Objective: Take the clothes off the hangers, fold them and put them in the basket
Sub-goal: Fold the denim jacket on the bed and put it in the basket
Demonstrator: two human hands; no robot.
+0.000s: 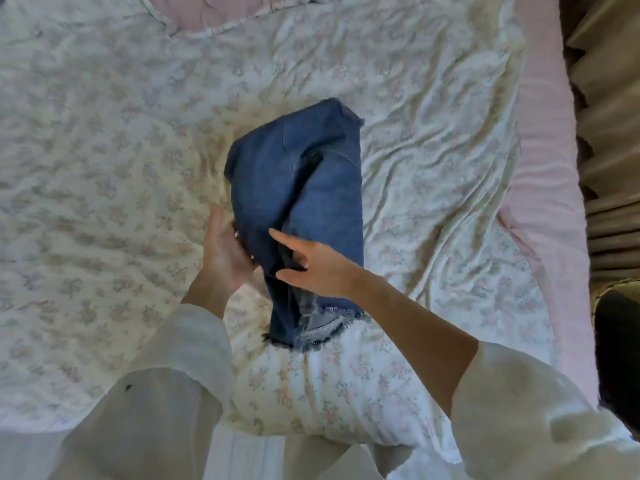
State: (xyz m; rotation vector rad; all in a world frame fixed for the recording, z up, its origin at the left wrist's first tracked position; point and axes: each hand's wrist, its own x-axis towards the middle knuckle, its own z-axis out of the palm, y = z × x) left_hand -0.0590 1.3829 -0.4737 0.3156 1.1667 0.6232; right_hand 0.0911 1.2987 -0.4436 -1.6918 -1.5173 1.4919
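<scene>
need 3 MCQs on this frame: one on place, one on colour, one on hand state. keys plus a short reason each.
1. Where do the jeans lie?
A. on the floral bedspread
B. in a basket
C. on a hanger

2. What colour are the jeans?
A. black
B. blue
C. white

3. What is the left hand doing?
A. hanging idle, away from the jeans
B. resting flat on the pillow
C. gripping the left edge of the jeans

Key:
1 A, the folded denim rests on the flowered cover in the middle of the bed.
2 B, the denim is mid blue with a frayed pale hem at the near end.
3 C, its fingers curl round the denim's edge, while the right hand lies on top with index finger and thumb stretched out.
</scene>
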